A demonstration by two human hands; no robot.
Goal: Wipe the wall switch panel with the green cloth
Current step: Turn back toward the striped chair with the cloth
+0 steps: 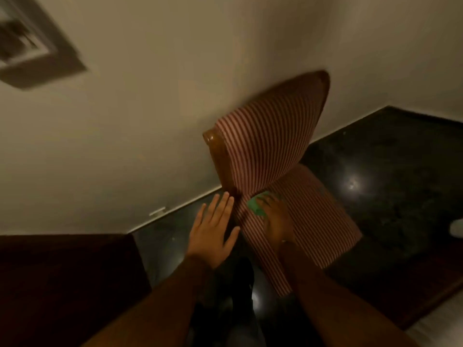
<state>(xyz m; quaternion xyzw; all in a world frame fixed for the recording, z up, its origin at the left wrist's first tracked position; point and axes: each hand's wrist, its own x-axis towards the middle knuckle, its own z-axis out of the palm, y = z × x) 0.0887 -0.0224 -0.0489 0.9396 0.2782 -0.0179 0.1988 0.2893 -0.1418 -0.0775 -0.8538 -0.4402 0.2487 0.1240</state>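
Observation:
The wall switch panel [32, 50] is blurred at the top left of the pale wall. A green cloth [256, 205] lies on the seat of a red-and-white striped chair [270, 144], at the seat's rear edge below the backrest. My right hand [276, 219] rests on the seat with its fingers over the cloth; whether they grip it I cannot tell. My left hand [215, 227] hovers open with fingers spread, just left of the chair's wooden back frame, holding nothing.
The chair stands against the wall on a dark glossy floor [388, 191]. A dark wooden piece of furniture [65, 279] fills the lower left. A white object [457, 227] sits at the right edge. My legs are below between my forearms.

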